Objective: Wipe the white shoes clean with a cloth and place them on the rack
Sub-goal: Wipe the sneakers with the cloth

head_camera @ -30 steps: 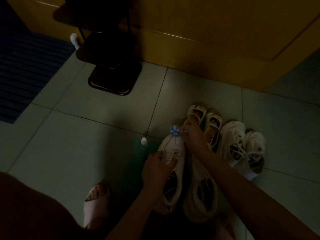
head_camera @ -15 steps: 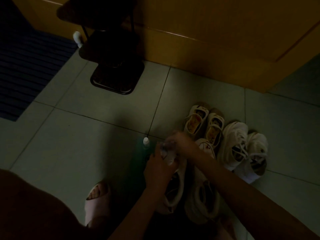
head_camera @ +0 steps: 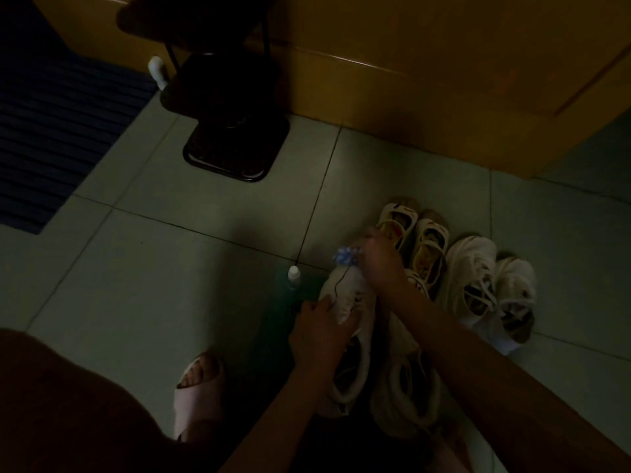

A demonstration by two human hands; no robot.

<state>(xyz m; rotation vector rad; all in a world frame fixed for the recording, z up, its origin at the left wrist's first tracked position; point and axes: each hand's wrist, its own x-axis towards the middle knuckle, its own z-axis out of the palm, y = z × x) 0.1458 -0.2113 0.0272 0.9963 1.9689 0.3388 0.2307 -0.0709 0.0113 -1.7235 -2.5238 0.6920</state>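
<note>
On the floor [head_camera: 191,268], the left hand [head_camera: 319,331] grips the white shoe [head_camera: 345,297]; the right hand [head_camera: 382,264] pinches the cloth [head_camera: 345,257]. A wide stroke may topple the nearby bottle [head_camera: 293,274].

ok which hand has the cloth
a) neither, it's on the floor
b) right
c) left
b: the right hand pinches the blue-and-white cloth at the toe of the shoe, while the left hand holds that shoe.
</note>
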